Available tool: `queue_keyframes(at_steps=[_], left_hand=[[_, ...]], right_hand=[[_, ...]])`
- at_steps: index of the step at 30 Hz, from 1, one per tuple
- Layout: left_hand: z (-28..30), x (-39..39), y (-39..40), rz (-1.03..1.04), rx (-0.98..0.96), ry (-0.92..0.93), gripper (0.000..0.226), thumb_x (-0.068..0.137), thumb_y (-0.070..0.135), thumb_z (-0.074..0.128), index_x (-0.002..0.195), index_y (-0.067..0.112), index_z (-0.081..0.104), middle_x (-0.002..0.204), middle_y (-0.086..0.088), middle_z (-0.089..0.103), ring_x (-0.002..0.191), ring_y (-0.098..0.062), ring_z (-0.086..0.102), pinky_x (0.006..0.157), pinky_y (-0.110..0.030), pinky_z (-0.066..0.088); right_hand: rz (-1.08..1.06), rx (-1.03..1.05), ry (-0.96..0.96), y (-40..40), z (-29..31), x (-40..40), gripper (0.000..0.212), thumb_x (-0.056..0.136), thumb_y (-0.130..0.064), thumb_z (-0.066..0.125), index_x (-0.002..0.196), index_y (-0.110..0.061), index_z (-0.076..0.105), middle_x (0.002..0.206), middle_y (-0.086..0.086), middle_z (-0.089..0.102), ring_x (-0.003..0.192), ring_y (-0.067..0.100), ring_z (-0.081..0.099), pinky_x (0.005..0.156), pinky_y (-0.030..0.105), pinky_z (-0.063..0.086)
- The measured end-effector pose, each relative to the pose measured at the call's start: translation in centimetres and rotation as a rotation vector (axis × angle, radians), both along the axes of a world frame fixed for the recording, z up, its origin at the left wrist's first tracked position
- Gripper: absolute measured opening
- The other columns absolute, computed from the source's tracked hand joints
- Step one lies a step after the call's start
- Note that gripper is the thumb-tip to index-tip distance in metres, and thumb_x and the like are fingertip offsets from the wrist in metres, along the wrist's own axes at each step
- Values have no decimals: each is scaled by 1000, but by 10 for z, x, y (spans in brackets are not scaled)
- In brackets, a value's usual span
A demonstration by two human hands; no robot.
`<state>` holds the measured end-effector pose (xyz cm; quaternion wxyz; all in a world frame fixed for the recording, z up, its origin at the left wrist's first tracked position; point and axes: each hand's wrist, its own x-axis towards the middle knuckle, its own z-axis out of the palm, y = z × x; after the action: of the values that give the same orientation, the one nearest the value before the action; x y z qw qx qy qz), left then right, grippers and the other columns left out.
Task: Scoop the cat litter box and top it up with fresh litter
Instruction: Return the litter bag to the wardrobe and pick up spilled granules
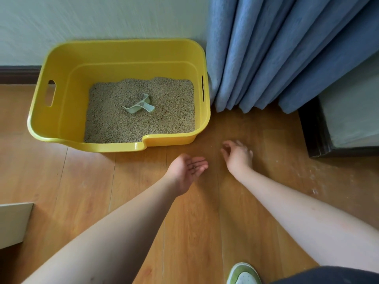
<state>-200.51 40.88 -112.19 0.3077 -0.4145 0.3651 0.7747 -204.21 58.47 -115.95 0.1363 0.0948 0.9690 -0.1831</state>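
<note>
I'm gathering spilled grains: my left hand [189,169] cups some, right fingers [226,149] curl to pinch more; next, tip them into the litter box [51,124] ahead.

Both bare forearms reached forward, low over the floor. The left hand [189,168] lay palm up, fingers straight and together, cupped slightly, with a few dark specks in the palm. The right hand [238,154] hung palm down just beside it, apart from it, fingers loosely curled toward the floor, thumb and fingertips drawn near each other, holding nothing visible.
</note>
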Motion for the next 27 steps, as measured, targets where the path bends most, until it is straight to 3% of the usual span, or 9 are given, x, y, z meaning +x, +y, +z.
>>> queue_keyframes(at_steps=[10, 12, 16, 21, 24, 27], left_hand=[[-10, 17, -35, 25, -76, -48, 46, 100, 16, 26, 107, -11, 62, 102, -26, 67, 93, -31, 66, 81, -30, 55], [-11, 16, -36, 37, -97, -48, 46, 101, 16, 26, 108, -13, 61, 105, -28, 66, 94, -32, 65, 82, -31, 55], [-13, 13, -29, 15, -102, -51, 44, 99, 15, 28, 106, -11, 63, 102, -26, 68, 93, -31, 66, 78, -30, 57], [-11, 11, -17, -78, -89, -54, 44, 95, 11, 27, 109, -12, 62, 98, -26, 67, 88, -30, 66, 79, -29, 56], [-8, 12, -10, -84, -86, -47, 44, 95, 10, 26, 109, -13, 62, 100, -27, 65, 87, -30, 65, 78, -29, 56], [-10, 10, -9, -99, -85, -40, 44, 95, 10, 27, 107, -11, 64, 101, -26, 67, 87, -30, 66, 76, -28, 56]], right_hand=[[76, 43, -38, -3, -13, -13, 17, 96, -34, 51, 97, -25, 65, 110, 2, 57, 110, 25, 48, 90, 37, 32], [27, -37, -45, 1, -10, -13, 14, 95, -31, 53, 95, -22, 64, 107, 2, 59, 105, 24, 52, 85, 34, 35], [-176, -490, -56, 3, 7, -4, 8, 93, -22, 60, 97, -17, 64, 93, -1, 68, 86, 14, 62, 75, 27, 47], [-505, -1455, -304, -4, 33, 13, 20, 95, 1, 49, 107, -10, 61, 81, 3, 64, 73, 10, 60, 75, 24, 50], [-650, -1656, -450, -2, 39, 19, 24, 91, -1, 39, 99, -7, 61, 67, 3, 52, 60, 13, 49, 58, 24, 40], [-724, -1651, -492, 1, 34, 18, 23, 86, -11, 33, 77, -7, 54, 56, 1, 35, 48, 12, 30, 46, 24, 25]])
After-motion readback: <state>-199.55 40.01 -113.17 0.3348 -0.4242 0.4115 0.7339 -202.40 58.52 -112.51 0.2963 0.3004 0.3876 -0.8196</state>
